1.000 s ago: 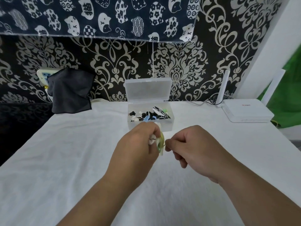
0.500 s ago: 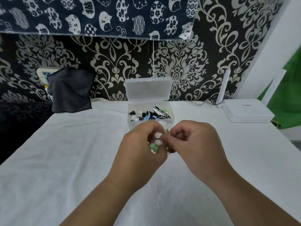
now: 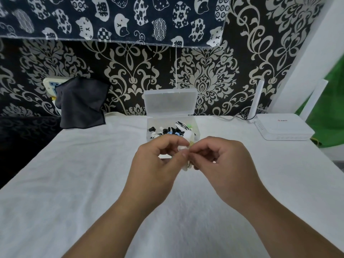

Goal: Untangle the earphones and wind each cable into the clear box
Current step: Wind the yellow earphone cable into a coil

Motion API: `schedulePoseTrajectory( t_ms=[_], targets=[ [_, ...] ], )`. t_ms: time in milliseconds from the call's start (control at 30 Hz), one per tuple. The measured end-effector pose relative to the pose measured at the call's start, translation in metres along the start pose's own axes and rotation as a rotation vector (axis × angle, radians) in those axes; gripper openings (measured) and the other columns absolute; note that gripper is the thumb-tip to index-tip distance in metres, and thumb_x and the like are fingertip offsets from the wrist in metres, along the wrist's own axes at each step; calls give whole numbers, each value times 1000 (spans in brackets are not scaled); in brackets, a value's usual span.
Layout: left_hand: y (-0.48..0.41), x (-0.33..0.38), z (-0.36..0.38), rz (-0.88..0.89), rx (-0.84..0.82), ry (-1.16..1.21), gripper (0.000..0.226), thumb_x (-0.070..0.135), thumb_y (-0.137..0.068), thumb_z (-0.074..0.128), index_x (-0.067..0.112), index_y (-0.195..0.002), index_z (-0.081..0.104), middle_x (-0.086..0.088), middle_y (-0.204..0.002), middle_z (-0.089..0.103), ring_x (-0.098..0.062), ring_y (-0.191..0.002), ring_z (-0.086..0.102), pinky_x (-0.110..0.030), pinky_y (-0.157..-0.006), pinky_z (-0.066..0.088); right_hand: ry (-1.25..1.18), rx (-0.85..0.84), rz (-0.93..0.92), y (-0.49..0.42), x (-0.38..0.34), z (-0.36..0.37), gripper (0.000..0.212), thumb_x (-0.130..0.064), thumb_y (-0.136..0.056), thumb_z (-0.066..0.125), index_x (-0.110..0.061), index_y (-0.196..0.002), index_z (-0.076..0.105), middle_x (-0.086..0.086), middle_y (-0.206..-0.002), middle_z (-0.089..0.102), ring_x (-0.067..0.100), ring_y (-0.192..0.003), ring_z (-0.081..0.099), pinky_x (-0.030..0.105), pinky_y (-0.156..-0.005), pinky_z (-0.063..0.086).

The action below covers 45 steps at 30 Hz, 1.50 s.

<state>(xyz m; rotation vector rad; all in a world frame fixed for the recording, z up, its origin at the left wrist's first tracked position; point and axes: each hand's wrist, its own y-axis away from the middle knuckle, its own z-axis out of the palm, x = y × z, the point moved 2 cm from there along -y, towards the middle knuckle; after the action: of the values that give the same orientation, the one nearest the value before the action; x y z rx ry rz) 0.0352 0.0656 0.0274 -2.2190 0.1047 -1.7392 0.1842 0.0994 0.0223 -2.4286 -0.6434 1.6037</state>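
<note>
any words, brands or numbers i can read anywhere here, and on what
Nothing here can be read with certainty.
White router: a small red mark with tiny print on its top, too small and blurred to read.
Cat-print cloth: a few cat heads bear character-like marks, too blurred to read.
Clear box and earphones: no print visible.

Both hands, left hand and right hand, pinch seemingly white earphones.
</note>
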Motion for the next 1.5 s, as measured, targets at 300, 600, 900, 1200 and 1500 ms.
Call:
schedulePoseTrajectory(
  t_ms=[300,600,900,1200,1500],
  targets=[
    [-2,-9,-3,-81,21,116,22,2,-89,67,21,-99,69,-5,-82,69,-22,-83,63,-21,-68,51,-189,-196,240,-7,9,-3,25,-17,-90,71,-27,-113,68,-1,-91,72,20,-73,72,37,-64,61],
    [-6,-14,-10,-386,3,447,15,-8,-78,65,-3,-89,73,-22,-81,74,-25,-70,70,-27,-66,58,-295,-231,218,-4,11,-3,20,-15,-92,66,-23,-110,72,6,-95,76,24,-81,74,37,-72,62],
    [-7,-17,-13,-581,63,370,21,-10,-78,70,3,-94,70,-18,-90,69,-25,-71,66,-31,-63,57,-215,-286,184,-1,14,5,21,-13,-98,59,-22,-111,73,0,-90,76,23,-81,72,38,-75,61],
    [-6,-17,-19,-618,-134,227,19,-7,-83,67,1,-99,73,-19,-90,75,-26,-75,73,-29,-64,56,-183,-439,201,0,12,6,21,-18,-101,54,-18,-108,74,2,-91,76,19,-83,72,36,-79,60],
    [-7,-14,-21,-514,-155,72,10,-8,-78,72,0,-81,77,-20,-75,74,-25,-63,69,-33,-62,59,-217,-502,250,2,11,5,29,-5,-103,47,-16,-126,60,8,-96,75,26,-87,73,39,-81,61]
  ],
)
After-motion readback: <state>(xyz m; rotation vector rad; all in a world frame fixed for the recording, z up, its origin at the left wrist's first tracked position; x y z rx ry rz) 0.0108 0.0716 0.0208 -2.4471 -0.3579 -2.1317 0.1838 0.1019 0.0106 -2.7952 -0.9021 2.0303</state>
